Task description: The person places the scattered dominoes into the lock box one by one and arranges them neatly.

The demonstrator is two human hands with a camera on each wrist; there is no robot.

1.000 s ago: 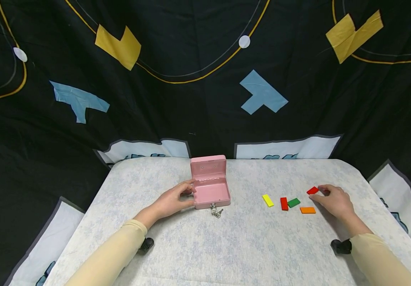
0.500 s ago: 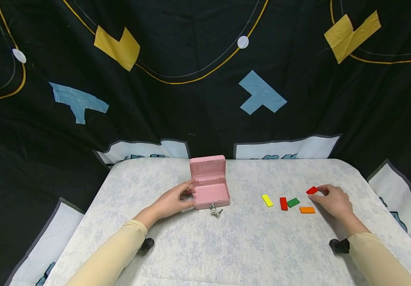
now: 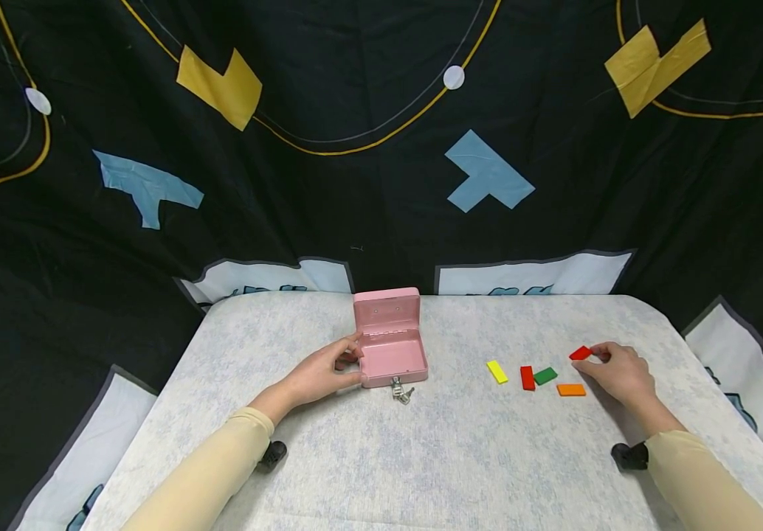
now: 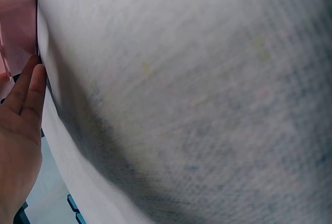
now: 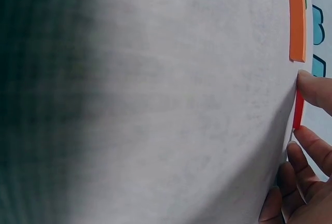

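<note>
In the head view a pink cash box (image 3: pixel 393 355) stands with its lid up and nothing inside. A small padlock with keys (image 3: pixel 400 391) hangs at its front. My left hand (image 3: pixel 318 372) holds the box's left side, thumb near the front corner and fingers along the wall; in the left wrist view two fingers touch the pink wall (image 4: pixel 19 22). At the right, my right hand (image 3: pixel 623 375) pinches a red domino tile (image 3: pixel 581 353) at its ends between thumb and forefinger. The right wrist view shows that red tile (image 5: pixel 299 110) at or near the tabletop.
Left of the right hand lie a yellow tile (image 3: pixel 497 372), another red tile (image 3: pixel 527 378), a green tile (image 3: pixel 544 376) and an orange tile (image 3: pixel 571 390). A pale cloth covers the table (image 3: pixel 434 457). Behind it hangs a black curtain (image 3: pixel 381 221).
</note>
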